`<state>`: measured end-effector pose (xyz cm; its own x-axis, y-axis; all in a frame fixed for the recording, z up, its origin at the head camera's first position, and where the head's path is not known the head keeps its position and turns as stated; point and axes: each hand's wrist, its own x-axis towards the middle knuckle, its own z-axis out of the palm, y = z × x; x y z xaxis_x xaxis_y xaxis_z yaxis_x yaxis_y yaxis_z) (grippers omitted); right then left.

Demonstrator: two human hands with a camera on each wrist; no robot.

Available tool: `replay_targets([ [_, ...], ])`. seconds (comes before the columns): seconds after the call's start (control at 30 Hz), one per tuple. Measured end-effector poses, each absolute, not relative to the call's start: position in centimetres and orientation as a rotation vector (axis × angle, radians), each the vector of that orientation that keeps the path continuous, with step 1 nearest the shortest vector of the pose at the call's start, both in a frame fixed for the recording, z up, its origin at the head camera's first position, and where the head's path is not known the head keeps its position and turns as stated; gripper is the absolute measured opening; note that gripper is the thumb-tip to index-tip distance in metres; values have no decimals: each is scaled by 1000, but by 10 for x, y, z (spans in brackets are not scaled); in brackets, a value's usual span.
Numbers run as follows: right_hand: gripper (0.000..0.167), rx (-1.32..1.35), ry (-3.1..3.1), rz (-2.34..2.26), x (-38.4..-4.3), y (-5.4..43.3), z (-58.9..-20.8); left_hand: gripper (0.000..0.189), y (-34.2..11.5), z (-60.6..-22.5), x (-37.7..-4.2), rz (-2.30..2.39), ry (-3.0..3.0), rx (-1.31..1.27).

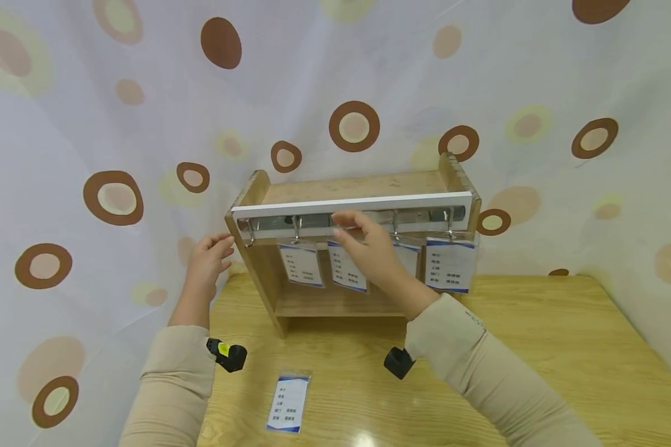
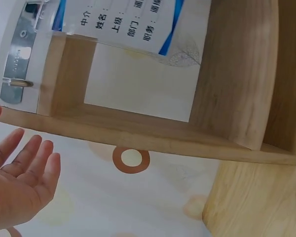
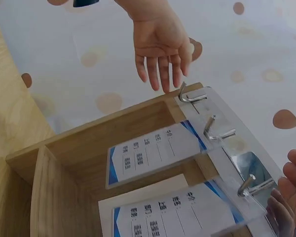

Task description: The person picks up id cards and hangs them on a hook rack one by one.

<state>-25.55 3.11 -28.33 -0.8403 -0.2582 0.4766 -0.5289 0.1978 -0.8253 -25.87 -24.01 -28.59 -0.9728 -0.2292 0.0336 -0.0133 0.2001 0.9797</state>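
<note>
A wooden shelf [image 1: 265, 292] carries a white hook rail [image 1: 358, 202] along its upper front. Clear-sleeved cards with blue corners hang from its metal hooks: a leftmost card [image 1: 302, 267], a middle card [image 1: 343, 267], a partly covered card [image 1: 410, 253] and a rightmost card [image 1: 450, 264]. My right hand [image 1: 377, 254] is raised before the middle of the rail, thumb and forefinger apart, overlapping the middle card's edge. In the right wrist view, only the fingers of this right hand [image 3: 295, 182] show. My left hand [image 2: 19, 182] is beside the shelf's left side, fingers loosely extended, holding nothing.
Another blue-cornered card [image 1: 288, 403] lies flat on the wooden table [image 1: 548, 360], in front of the shelf. Behind stands a white cloth backdrop [image 1: 402, 74] with brown and yellow circles. It also runs along the left. Black wrist cameras [image 1: 230, 356] stick out from both sleeves.
</note>
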Motion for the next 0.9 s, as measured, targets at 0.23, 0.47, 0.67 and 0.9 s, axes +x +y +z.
replay_targets([
  [0.23,29,740,-2172,1602,-254,67,-286,49,-246,-301,-242,-1818,-2432,187],
  [0.47,28,710,-2137,1465,-252,94,-287,48,-254,-323,-224,-1801,-2521,186],
  [0.67,30,658,-2148,1393,-249,115,-283,49,-254,-349,-214,-1850,-2553,228],
  [0.9,34,552,-2167,1317,-249,140,-281,48,-246,-382,-211,-1890,-2563,258],
])
